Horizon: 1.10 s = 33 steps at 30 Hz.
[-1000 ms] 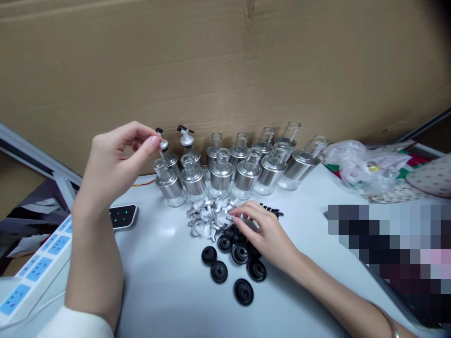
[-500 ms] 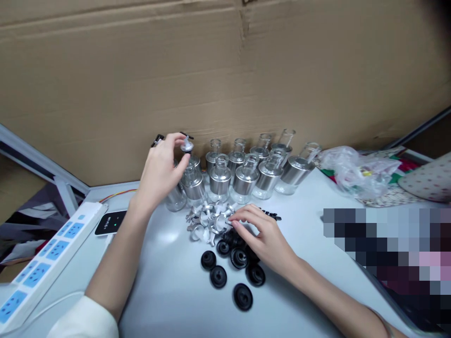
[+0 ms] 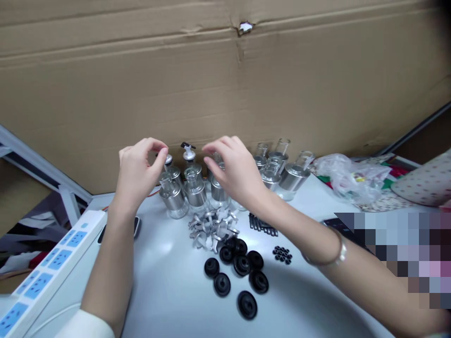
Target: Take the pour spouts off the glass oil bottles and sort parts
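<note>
My left hand [image 3: 141, 171] has its thumb and forefinger closed at the top of a silver-topped bottle stopper [image 3: 169, 159], on a back-row glass bottle with a metal sleeve [image 3: 174, 172]. The fingers hide the stopper's upper part. Beside it, another stopper [image 3: 189, 152] with a black lever sits upright on a second bottle [image 3: 193, 168]. My right hand [image 3: 234, 171] hovers over the bottles to the right, thumb and fingers apart, with nothing visible between them. In front lie a heap of silver spout tops [image 3: 213, 229] and several round black rubber stopper pieces [image 3: 242, 265].
Several uncapped sleeved bottles [image 3: 295, 176] stand along a cardboard wall [image 3: 141, 94]. Black levers [image 3: 262, 225] and small black rings [image 3: 282, 255] lie right of the heap. A power strip [image 3: 44, 277] and black device [image 3: 136, 226] are left; a plastic bag [image 3: 348, 173] is right.
The stopper that my left hand was holding now sits on a bottle, and that hand has moved left to the neighbouring stopper. My right hand has left the silver heap and risen over the bottles.
</note>
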Available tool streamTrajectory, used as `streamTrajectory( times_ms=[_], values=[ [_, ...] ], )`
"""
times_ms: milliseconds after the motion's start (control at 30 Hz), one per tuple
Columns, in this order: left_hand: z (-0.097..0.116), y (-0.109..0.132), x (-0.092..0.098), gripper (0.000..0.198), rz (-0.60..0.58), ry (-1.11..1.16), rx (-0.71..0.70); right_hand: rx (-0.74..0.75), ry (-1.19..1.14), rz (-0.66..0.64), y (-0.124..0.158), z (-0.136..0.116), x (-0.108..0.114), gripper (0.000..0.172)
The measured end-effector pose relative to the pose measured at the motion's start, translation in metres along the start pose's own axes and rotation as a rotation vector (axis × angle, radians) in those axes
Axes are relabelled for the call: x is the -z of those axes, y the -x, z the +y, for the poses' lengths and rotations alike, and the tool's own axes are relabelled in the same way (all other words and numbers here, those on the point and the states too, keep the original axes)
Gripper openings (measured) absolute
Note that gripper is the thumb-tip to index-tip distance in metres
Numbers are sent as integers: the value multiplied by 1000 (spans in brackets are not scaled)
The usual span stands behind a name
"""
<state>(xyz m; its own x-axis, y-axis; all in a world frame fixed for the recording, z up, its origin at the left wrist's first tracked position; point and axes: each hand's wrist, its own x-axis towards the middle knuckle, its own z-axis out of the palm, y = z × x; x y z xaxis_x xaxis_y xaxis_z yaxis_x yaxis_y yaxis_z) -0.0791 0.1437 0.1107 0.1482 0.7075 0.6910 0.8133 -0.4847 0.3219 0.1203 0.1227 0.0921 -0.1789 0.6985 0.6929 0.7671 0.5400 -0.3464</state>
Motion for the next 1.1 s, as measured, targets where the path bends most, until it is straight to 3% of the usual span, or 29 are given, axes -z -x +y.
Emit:
streamTrajectory(
  times_ms=[167, 267, 367, 500, 633, 800, 900, 1000, 1100],
  values=[
    [1, 1, 6, 13, 40, -2, 25, -26, 120, -195, -55, 3, -33, 19],
    [3, 3, 8, 15, 21, -5, 15, -66, 121, -295, -67, 4, -46, 19],
    [5, 4, 10, 16, 16, 7, -1, -84, 82, -302, -71, 7, -47, 16],
    [8, 4, 13, 15, 40, 35, -10, -49, -12, -142, -80, 10, -32, 11],
    [12, 6, 12, 11, 90, 128, -22, 16, -159, 70, -88, 1, 3, 10],
    [24, 11, 11, 31, 164, 215, -40, 61, -393, 496, -81, -18, 49, 11],
    [44, 20, 9, 42, 185, 217, -77, 38, -559, 655, -63, -29, 59, 14],
    [70, 34, 1, 65, 105, 205, -123, 65, -794, 709, -33, -38, 53, 11],
    [90, 44, -7, 69, -140, 273, -84, -109, -861, 604, -1, -43, 41, 12]
  ],
)
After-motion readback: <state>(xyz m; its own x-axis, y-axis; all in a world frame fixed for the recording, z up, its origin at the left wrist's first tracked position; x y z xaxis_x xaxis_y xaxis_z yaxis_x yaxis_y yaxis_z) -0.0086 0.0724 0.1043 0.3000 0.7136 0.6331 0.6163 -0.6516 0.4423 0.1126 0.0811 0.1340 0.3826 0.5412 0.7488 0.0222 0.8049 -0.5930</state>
